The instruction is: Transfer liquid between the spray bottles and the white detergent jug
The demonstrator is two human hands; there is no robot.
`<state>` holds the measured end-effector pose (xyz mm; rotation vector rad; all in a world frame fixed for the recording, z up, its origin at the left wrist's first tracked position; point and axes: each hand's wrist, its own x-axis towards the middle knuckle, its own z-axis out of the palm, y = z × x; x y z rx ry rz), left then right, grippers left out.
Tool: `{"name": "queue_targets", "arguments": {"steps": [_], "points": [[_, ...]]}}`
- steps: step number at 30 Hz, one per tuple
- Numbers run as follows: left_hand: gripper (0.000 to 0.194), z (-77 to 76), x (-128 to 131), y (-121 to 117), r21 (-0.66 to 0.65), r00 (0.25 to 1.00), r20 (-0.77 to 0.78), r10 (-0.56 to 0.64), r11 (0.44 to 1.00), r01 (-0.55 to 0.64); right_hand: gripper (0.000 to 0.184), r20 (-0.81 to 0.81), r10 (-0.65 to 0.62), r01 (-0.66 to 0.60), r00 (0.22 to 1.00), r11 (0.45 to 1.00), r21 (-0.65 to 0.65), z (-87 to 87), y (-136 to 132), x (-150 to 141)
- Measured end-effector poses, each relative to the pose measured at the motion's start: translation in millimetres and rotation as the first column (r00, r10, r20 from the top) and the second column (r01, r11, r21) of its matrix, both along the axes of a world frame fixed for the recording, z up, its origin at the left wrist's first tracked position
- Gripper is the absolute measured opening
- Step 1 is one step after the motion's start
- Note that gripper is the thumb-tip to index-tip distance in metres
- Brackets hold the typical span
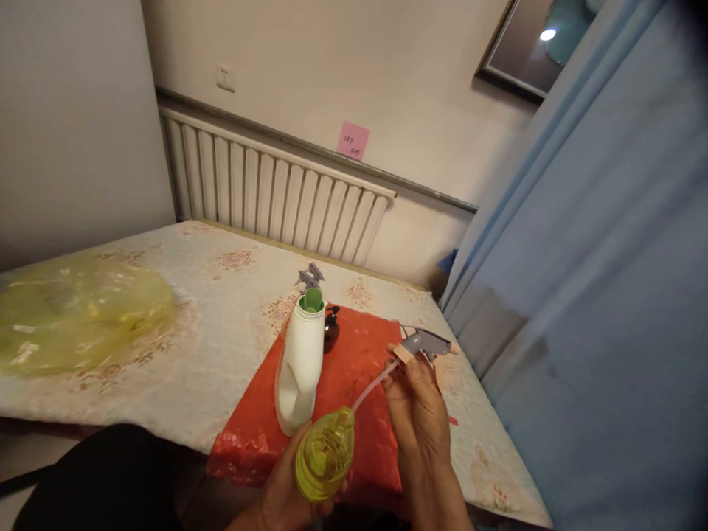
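- The left hand is closed around the yellow bottle, holding it low, near the table's front edge, with its open neck pointing up and away.
- The right hand is closed on the grey sprayer and holds it up, above and to the right of the bottle.
- The sprayer's tube runs down from the head into the bottle's neck; its lower end is inside the bottle, as far as can be seen.
- So, by my judgement, the head is off the bottle and well apart from the neck, with only the tube joining the two. Whether it is coming out or going in cannot be told from this view.
- The bottle looks nearly empty, though its yellow tint makes the level hard to read.
- A white bottle stands upright on the red cloth just behind the yellow one, its green neck uncapped.
- A second grey sprayer lies on the table behind it, and a small dark thing sits beside it on the cloth.
- A yellow bag lies far to the left, untouched.
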<state>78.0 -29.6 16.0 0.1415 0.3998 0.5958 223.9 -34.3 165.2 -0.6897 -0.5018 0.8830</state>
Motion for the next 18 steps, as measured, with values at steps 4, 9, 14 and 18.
{"name": "queue_targets", "arguments": {"steps": [4,9,14,18], "points": [[0.046,-4.7,-0.3,0.6,0.038,0.998,-0.058,-0.022,0.999,0.024,0.023,-0.042,-0.030,0.032,0.999,0.999,0.039,-4.5,19.6,18.4],[0.054,-3.4,0.5,-0.2,0.089,0.990,-0.138,-0.008,0.996,0.021,0.021,0.007,-0.050,0.050,0.999,0.994,-0.095,-39.3,76.7,55.1],[0.039,-6.1,-5.4,4.7,0.078,0.998,-0.053,0.043,0.996,-0.039,0.018,0.080,0.093,-0.061,0.992,0.939,-0.339,-102.6,130.9,57.1],[0.032,-25.7,-22.4,13.1,0.102,0.992,-0.109,0.060,0.994,-0.049,0.023,0.123,0.218,-0.111,0.968,0.814,-0.570,-148.3,164.2,47.6]]}}
